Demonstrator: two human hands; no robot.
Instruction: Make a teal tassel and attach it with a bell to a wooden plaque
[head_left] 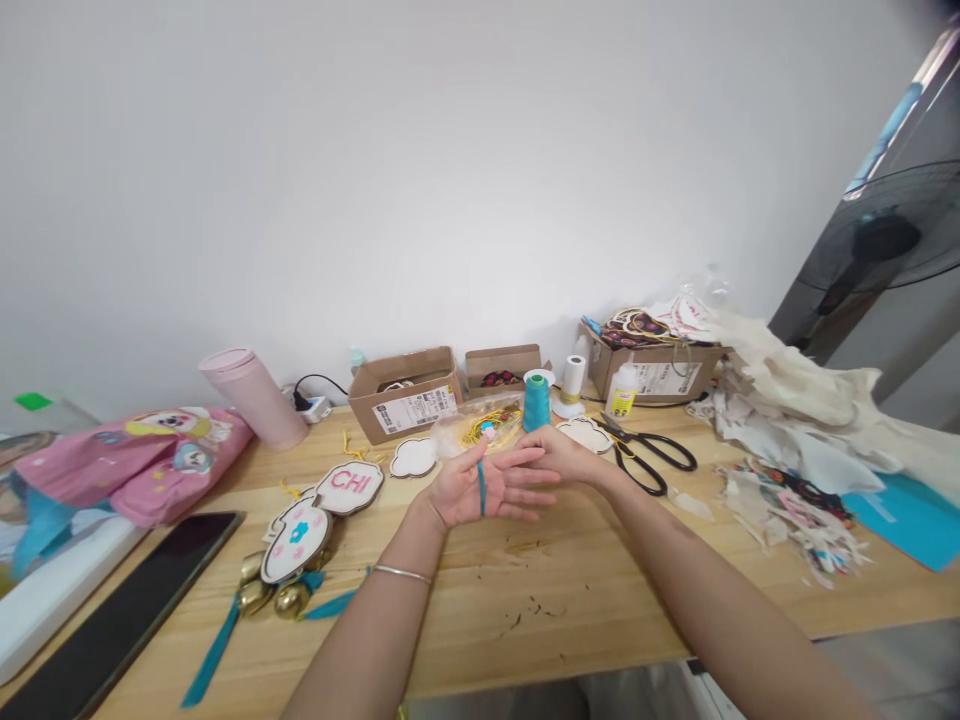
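Observation:
My left hand (487, 490) is over the middle of the table, palm up with its fingers stretched out. A loop of teal thread (482, 488) lies across its palm. Just behind those fingers, my right hand (564, 454) is bent inward with its fingers closed. Its fingertips are partly hidden by the left hand, so what they hold does not show. The teal thread spool (537, 403) stands upright right behind my hands. Beyond the left hand lie a clear plastic bag with yellow cords (491, 425) and a white cloud-shaped patch (412, 458).
Black-handled scissors (651, 452) and a glue bottle (622, 390) are right of the spool. Cardboard boxes (409, 395) line the wall. Decorated patches (296, 545) with gold bells (291, 600) and a phone (124, 615) lie left. Fabric scraps (795, 520) cover the right side.

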